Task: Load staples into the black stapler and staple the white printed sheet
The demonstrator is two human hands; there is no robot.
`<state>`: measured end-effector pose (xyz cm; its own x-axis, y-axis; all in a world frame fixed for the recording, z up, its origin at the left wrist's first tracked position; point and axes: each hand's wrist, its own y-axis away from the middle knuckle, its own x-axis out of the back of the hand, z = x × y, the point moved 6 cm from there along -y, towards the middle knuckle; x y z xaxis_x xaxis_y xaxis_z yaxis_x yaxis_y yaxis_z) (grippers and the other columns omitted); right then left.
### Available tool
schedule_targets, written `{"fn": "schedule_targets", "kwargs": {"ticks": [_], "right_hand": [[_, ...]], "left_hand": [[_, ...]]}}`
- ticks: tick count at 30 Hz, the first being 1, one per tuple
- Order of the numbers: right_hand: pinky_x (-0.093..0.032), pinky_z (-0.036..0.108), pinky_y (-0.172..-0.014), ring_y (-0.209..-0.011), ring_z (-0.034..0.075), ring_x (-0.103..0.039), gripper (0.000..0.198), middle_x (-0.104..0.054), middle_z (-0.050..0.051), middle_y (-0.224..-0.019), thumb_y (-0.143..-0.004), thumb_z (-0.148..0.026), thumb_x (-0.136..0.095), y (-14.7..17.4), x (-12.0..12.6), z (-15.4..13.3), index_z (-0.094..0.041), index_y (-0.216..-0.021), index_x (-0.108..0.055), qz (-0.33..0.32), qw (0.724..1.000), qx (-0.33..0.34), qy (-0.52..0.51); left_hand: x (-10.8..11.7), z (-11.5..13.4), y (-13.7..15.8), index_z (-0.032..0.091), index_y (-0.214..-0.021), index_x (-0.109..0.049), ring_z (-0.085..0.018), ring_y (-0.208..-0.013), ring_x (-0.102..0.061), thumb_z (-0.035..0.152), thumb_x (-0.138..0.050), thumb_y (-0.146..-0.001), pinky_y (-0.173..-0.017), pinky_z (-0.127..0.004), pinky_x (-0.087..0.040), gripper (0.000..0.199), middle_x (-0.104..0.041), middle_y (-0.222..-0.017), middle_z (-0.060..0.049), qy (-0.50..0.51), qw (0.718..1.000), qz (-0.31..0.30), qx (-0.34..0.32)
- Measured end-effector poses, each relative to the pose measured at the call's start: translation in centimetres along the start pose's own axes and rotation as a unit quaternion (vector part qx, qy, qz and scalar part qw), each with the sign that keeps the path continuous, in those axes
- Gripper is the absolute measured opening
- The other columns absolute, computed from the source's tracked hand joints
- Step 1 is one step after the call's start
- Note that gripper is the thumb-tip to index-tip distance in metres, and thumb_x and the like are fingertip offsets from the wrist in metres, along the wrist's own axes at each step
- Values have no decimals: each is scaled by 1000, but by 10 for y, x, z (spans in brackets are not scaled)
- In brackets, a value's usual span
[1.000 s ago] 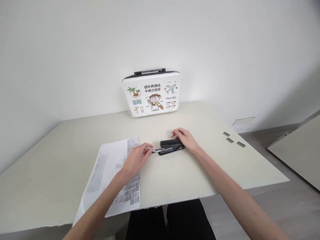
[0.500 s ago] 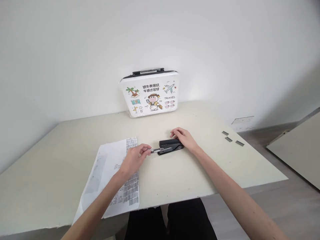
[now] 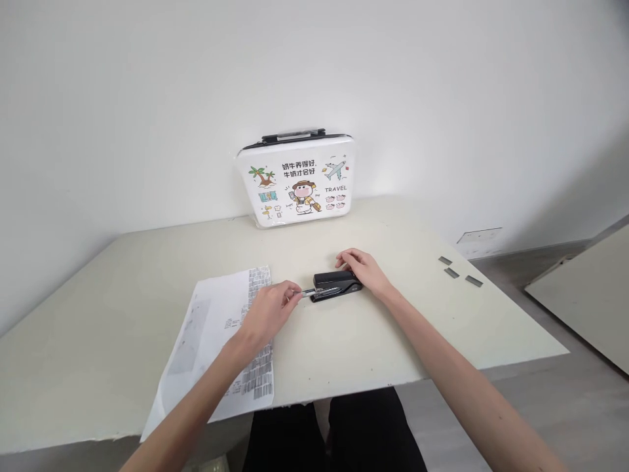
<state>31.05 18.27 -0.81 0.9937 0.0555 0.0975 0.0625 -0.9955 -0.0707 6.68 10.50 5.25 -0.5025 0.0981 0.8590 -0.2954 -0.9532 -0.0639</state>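
Stapler on the table, nearer me than the case. My left hand pinches its metal slide; my right hand, apart from the left, rests at its back end, how tightly I can't tell. Stiff, probably light; best held by the body, the slide looking slim and slippery. Table pale, smooth. Staples right of the case, paper front-left, white wall behind.

Stapler, from here: smooth plastic by its look; rail shiny metal. Paper matt. Tabletop smooth. Case glossy, plastic-wrapped. Strips dull metal.
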Motion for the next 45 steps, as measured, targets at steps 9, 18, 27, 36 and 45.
{"fn": "schedule_targets", "kwargs": {"ticks": [9,18,27,36,45], "right_hand": [[-50,30,-77,-76,18,-66,28,-75,3,-91,-90,-50,-59,0,1,1,-24,-90,-69,-2,1000,-4,6],[-50,30,-76,-75,17,-66,26,-74,3,-89,-90,-47,-59,1,1,0,-23,-89,-69,3,1000,-9,2],[-49,31,-75,-76,18,-66,27,-75,4,-90,-89,-49,-60,4,0,-3,-23,-88,-69,3,1000,-19,1],[-48,29,-69,-75,18,-65,30,-75,4,-92,-87,-52,-62,7,0,-7,-23,-89,-69,4,999,-30,-12],[-52,34,-85,-83,19,-67,49,-75,6,-94,-89,-70,-63,10,-14,-13,-22,-92,-71,-33,994,-22,-105]], "left_hand": [[5,2,4,25,-108,-72,-22,-78,-69,45,-49,-102,-72,-34,-53,31,-76,-89,-3,-18,999,32,-1],[1,7,0,25,-109,-71,-22,-77,-70,42,-49,-104,-69,-34,-50,29,-77,-92,-2,-72,997,16,-14],[-1,13,-5,29,-104,-75,-23,-76,-72,40,-55,-102,-74,-34,-50,23,-77,-88,-1,-88,996,-18,5],[-1,-12,-4,27,-119,-74,-21,-78,-71,55,-58,-97,-71,-32,-53,38,-77,-92,-2,27,998,-57,1],[-9,-9,-21,28,-96,-81,-22,-86,-72,55,-75,-86,-79,-34,-55,29,-80,-99,-4,166,975,-124,-81]]}}
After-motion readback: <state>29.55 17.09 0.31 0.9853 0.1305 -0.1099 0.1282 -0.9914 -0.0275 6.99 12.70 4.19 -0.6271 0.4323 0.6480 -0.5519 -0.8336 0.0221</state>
